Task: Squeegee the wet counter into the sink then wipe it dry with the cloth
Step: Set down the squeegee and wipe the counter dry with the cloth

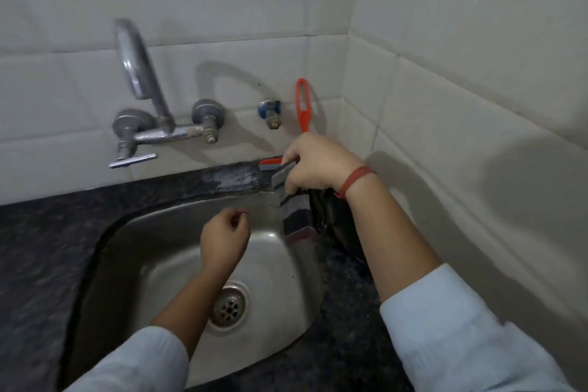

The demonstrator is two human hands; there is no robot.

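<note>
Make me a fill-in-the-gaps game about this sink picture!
The right hand grips the squeegee and a striped ___.
The left hand hovers above the steel ___.
The tap is mounted on the tiled ___.
Missing words: cloth, sink, wall.

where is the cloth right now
Head view, right side: the cloth hangs under the right hand, which grips the squeegee, over the back right rim of the sink.

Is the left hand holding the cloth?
No, the left hand hovers over the sink without it; the striped cloth dangles from the right hand.
</note>
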